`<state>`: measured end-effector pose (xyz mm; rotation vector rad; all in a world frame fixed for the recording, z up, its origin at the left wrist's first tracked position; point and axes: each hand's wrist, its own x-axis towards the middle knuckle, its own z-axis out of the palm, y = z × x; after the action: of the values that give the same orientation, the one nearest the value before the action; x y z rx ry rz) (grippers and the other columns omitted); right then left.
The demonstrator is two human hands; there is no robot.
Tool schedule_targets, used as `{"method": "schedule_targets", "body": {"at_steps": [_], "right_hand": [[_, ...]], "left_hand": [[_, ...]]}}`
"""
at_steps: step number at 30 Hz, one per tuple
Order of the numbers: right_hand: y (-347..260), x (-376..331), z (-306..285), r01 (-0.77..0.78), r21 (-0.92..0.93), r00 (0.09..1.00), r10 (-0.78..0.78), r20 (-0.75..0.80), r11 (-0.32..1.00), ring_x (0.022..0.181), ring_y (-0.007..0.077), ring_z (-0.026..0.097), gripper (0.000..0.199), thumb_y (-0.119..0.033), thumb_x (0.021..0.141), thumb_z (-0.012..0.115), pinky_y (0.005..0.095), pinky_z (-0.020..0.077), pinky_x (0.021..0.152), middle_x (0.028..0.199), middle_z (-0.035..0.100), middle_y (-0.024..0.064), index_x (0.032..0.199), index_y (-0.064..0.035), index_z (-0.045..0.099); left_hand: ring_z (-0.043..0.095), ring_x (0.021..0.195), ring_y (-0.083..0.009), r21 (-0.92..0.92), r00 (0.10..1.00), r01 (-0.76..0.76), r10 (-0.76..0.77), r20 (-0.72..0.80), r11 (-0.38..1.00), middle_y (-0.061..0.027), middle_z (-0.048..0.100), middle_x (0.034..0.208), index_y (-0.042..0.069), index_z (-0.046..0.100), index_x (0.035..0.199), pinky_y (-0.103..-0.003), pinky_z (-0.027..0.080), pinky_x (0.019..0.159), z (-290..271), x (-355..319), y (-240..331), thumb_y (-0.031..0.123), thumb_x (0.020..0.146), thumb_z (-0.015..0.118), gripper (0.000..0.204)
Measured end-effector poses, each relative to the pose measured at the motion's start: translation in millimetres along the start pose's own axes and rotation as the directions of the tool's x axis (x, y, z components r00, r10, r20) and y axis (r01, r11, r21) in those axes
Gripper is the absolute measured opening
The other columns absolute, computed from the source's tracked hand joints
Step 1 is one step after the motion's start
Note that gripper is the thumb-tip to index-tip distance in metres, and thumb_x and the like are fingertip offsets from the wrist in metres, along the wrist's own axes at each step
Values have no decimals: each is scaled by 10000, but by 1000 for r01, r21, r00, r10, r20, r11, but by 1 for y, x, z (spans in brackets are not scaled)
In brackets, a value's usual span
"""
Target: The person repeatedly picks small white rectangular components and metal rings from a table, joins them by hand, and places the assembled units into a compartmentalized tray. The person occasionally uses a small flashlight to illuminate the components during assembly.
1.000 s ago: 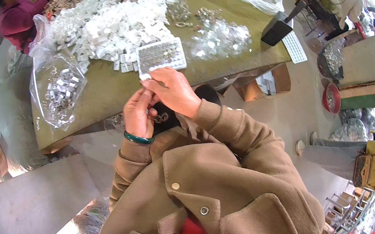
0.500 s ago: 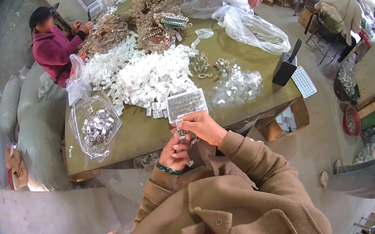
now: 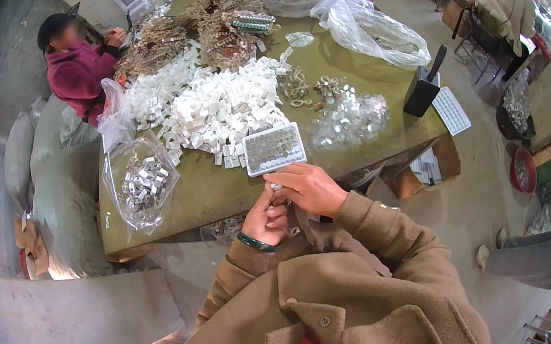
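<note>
My left hand (image 3: pixel 264 221), below the tray with a dark green bangle at its wrist, is closed with its fingers curled. My right hand (image 3: pixel 310 188) meets it from the right, fingertips pinched together. Between the two hands is a small silvery-white piece (image 3: pixel 277 187), mostly covered by fingers, its kind too small to tell. Just beyond my right fingers, a white tray (image 3: pixel 283 164) with rows of small round pieces lies near the table's front edge. Behind and left of it spreads a heap of small white box-like pieces (image 3: pixel 228 105).
A clear plastic bag (image 3: pixel 147 182) of white and silvery pieces lies at the table's left. Clear discs (image 3: pixel 353 119), a black box-shaped device (image 3: pixel 422 92) and another white tray (image 3: pixel 451 112) are to the right. A co-worker in purple (image 3: pixel 78 70) sits left; full sacks (image 3: pixel 65 192) stand nearby.
My right fingers have closed down over the small piece, which is now more hidden. My left fingers have curled in further. The co-worker's hands have drawn together.
</note>
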<state>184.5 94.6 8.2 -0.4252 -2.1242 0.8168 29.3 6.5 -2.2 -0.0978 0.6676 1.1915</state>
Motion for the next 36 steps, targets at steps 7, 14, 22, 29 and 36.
{"method": "schedule_targets", "body": {"at_steps": [7, 14, 22, 29, 36], "right_hand": [[12, -38, -7, 41, -264, 997, -58, -56, 964, 936, 289, 652, 311, -131, 779, 680, 385, 523, 834, 1019, 696, 115, 1074, -35, 682], [11, -88, -25, -153, -450, 983, 91, -157, 880, 1309, 297, 464, 478, -245, 795, 729, 504, 327, 1088, 1338, 565, 110, 1244, -127, 614], [40, -90, -48, -247, -635, 969, 178, -173, 732, 1397, 308, 309, 501, -330, 766, 763, 486, 212, 1147, 1467, 431, 63, 1239, -219, 640], [50, -94, -42, -139, -639, 983, 26, -184, 757, 1230, 224, 503, 353, -220, 754, 763, 461, 307, 1097, 1254, 601, -2, 1101, -207, 702], [59, -101, -35, -152, -527, 950, -24, -312, 836, 1054, 185, 584, 217, -172, 759, 757, 436, 365, 1024, 1048, 665, -32, 972, -176, 720]], "left_hand": [[381, 514, 1, 248, 998, 55, -61, 17, 967, 68, 468, 689, 144, 557, 888, -145, 250, 379, -5, 12, -14, 353, 980, 577, 229], [406, 625, 4, 521, 994, -93, 113, -7, 848, -25, 669, 1060, 61, 596, 1242, -115, 315, 454, 5, 11, -25, 209, 968, 601, 311], [597, 832, -49, 609, 950, -275, 309, 50, 744, -51, 682, 1028, 47, 649, 1152, -160, 417, 541, 15, 18, -30, 265, 979, 588, 284], [656, 837, -116, 612, 969, -151, 238, -61, 776, 1, 650, 857, 25, 632, 1169, -173, 465, 525, 17, 14, -28, 336, 990, 556, 366], [634, 814, -75, 517, 992, -66, 112, -60, 853, 22, 656, 877, 25, 568, 1273, -154, 446, 476, 14, 13, -28, 373, 982, 559, 454]]}}
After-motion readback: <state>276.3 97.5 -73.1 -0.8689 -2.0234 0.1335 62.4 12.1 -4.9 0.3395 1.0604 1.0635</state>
